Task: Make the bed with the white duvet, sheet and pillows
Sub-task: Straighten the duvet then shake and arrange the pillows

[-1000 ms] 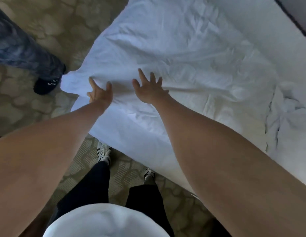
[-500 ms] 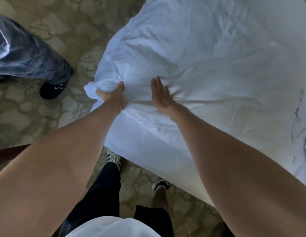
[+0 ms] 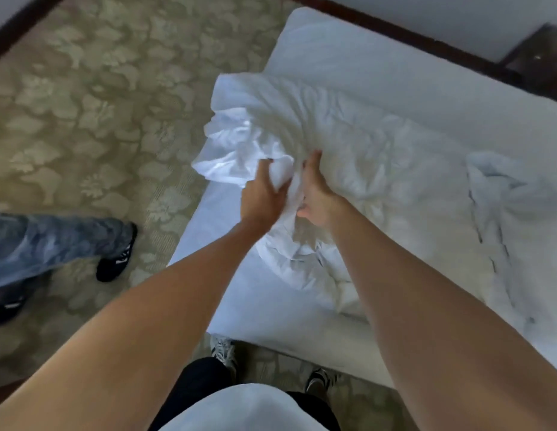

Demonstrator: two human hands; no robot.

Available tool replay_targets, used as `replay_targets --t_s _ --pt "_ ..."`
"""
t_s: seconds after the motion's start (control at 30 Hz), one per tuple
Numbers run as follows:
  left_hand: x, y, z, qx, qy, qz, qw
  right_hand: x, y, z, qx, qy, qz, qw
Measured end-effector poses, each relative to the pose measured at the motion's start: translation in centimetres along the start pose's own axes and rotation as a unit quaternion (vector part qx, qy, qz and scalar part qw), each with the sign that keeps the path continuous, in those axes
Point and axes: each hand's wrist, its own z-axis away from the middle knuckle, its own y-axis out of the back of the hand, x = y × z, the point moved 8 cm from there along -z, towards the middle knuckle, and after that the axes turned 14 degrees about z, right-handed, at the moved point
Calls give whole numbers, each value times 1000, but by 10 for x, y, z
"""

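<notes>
**Duvet gathered at the near corner of the bed**

A second person's leg in blue patterned trousers point(image 3: 53, 244) and black shoe point(image 3: 115, 259) stood on the patterned carpet point(image 3: 93, 98), well to the left of the bed point(image 3: 249, 300). It was clear of the work but could have blocked any step round that side.

At the bed's left edge, the left hand point(image 3: 261, 197) clenched a bunch of the white duvet point(image 3: 348, 132), fingers curled round the cloth. Just beside it, the right hand point(image 3: 317, 194) grasped the same bunch, its fingers buried in the folds. The duvet lay crumpled on the bed, one loose flap point(image 3: 227, 163) spilling past the bed's left edge over the carpet. The step in hand looked like gathering the duvet to pull it straight, so the bed was far from made. The next move would likely call for a firm two-handed lift and a shake outward, then spreading the cloth flat across the bed.

To the right on the bed lay another rumpled white heap point(image 3: 501, 188); whether it was sheet or pillow could not be told. It might have caught the duvet as it spread. A dark piece of furniture point(image 3: 538, 63) stood beyond the bed's far right.
</notes>
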Motion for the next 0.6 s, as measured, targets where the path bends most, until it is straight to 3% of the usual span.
replay_targets --t_s 0.13,0.4,0.5,0.6 --pt "66 -94 32 -128 -105 -111 980 13 99 41 19 32 -129 991" --pt "149 -303 133 -302 -285 -278 866 134 300 88 86 35 -179 980" --pt "169 -382 186 -382 -325 -325 802 201 365 97 110 -1 -190 976" --pt "166 -456 244 -471 -354 -387 709 274 417 108 143 -72 -227 961"
